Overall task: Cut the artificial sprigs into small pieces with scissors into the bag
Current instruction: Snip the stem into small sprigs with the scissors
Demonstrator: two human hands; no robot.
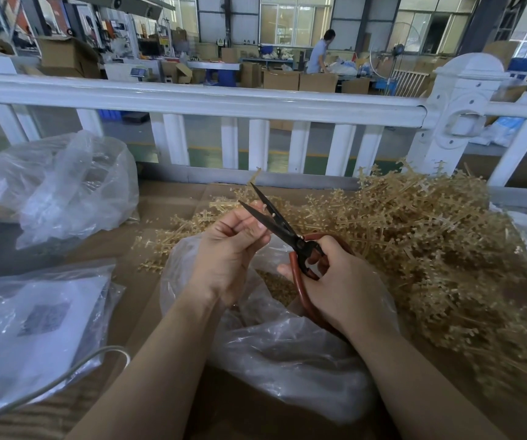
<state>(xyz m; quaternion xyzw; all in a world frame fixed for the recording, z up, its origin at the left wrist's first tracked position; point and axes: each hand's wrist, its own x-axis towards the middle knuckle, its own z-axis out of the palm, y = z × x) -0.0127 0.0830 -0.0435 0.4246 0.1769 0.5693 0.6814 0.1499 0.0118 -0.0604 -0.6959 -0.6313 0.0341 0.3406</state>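
Observation:
My right hand [341, 281] grips the red handles of black scissors [275, 222], whose blades stand apart and point up and left. My left hand [230, 246] pinches a small tan sprig piece [267, 208] between the blades. Both hands hover over an open clear plastic bag [287, 354] with tan cut pieces [276, 285] inside. A big heap of tan artificial sprigs [430, 246] lies on the cardboard to the right and behind the hands.
A crumpled clear bag [62, 188] sits at the back left. A flat bag holding a white sheet [30, 325] lies at the near left, with a grey cable [65, 379] over it. A white railing [224, 103] borders the table's far edge. A person stands far behind.

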